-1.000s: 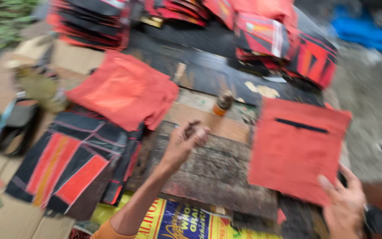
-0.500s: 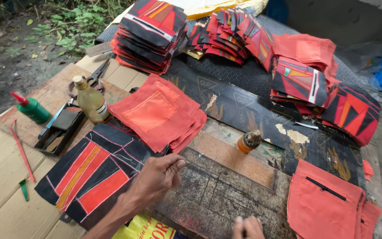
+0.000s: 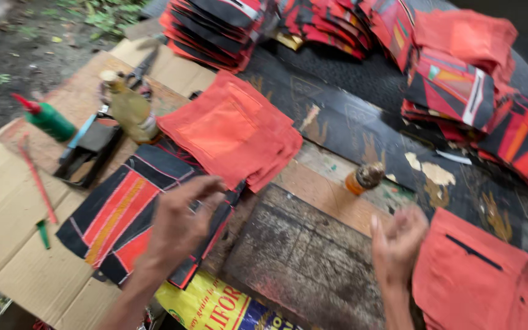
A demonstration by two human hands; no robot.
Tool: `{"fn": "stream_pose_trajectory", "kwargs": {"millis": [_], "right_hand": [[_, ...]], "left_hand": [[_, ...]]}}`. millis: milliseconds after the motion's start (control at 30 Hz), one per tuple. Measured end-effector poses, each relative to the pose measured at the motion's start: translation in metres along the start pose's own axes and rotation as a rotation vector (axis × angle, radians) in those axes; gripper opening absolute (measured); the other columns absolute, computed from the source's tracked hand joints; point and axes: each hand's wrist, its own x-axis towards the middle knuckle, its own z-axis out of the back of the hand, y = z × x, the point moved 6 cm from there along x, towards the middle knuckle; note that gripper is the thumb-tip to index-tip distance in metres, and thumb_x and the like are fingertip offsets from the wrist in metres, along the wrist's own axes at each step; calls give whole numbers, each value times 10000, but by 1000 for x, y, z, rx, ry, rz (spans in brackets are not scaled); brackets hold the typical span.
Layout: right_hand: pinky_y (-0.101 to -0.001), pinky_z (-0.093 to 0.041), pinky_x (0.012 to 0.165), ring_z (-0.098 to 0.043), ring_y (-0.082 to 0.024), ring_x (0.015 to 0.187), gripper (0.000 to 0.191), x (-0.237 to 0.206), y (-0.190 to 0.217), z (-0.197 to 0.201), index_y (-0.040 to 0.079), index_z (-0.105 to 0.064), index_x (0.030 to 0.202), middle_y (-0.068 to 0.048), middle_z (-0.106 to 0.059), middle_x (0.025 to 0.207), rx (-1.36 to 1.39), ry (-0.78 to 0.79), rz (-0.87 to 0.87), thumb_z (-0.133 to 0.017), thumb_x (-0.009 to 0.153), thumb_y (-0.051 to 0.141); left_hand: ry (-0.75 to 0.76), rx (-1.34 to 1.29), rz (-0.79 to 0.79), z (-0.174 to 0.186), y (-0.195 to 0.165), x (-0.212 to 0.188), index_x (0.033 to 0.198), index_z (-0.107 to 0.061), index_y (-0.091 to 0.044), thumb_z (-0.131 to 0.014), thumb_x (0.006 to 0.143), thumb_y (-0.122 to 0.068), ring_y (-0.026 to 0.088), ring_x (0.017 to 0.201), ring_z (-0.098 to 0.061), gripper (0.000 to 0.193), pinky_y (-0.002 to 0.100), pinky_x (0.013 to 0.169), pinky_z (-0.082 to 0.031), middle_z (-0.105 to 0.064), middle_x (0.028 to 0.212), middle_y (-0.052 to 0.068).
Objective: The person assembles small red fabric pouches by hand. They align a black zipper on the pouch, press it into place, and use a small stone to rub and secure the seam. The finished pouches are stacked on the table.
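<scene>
Resting its curled fingers on the top piece, the left hand (image 3: 181, 220) lies on a stack of black, red and orange patterned fabric pieces (image 3: 129, 217) at the near left of the counter (image 3: 313, 269); whether it pinches the cloth or only presses on it cannot be told. The right hand (image 3: 398, 241) hangs loosely open over the dark worn board at the near middle, fingers half bent and holding nothing, just beside a plain red fabric piece with a black zipper slit (image 3: 478, 275) at the near right corner. Between the two hands and a little farther back stands a small orange bottle with a dark cap (image 3: 365, 178). Behind the left hand, a stack of plain red fabric squares (image 3: 233, 131) overlaps the far edge of the patterned stack. On the flattened cardboard (image 3: 7, 201) at the left edge lie a red pencil (image 3: 36, 180), a black tool (image 3: 90, 153), a green bottle with a red tip (image 3: 47, 118) and a yellowish bottle (image 3: 128, 109), with scissors (image 3: 139, 70) just behind it. Along the far edge and the far right corner sit piles of finished patterned pieces (image 3: 459, 85), red, black and orange. A yellow printed sack (image 3: 215, 302) shows under the near edge.
</scene>
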Motion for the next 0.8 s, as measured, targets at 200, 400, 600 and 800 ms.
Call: {"fn": "stream_pose_trajectory", "kwargs": {"millis": [200,400,600,800], "right_hand": [[-367,-529,953,-675,-260,1075,821,99,0,-54,85,-424,1480,-160,-700,1183,-207,257,-161,-860,792,183],[-306,-593,896,-728,-195,1007,621,73,15,-13,94,-558,1413,-113,-760,1127,15,361,-144,-813,851,152],[-362,-409,1156,-521,-206,1366,865,-40,-7,69,89,-241,1567,-109,-521,1467,442,303,-150,-769,884,142],[-531,-480,1024,-506,-338,1261,668,-175,-114,208,18,-377,1470,-203,-485,1402,602,-982,-841,-695,892,125]], "left_hand": [[292,-278,-65,-177,-17,-3,1221,-642,23,-695,903,-41,241,979,-766,329,346,861,-587,-765,1058,140],[234,-149,-446,-251,-56,23,1432,-379,128,-830,723,-88,493,1226,-540,867,490,1012,-461,-527,1347,347],[527,-204,-341,-309,-52,-21,1389,-529,0,-854,714,-99,398,1190,-647,755,421,1003,-532,-643,1290,240],[556,-251,-115,-306,-35,-64,1313,-600,-92,-910,712,-195,243,1040,-752,684,336,893,-625,-741,1176,117]]}}
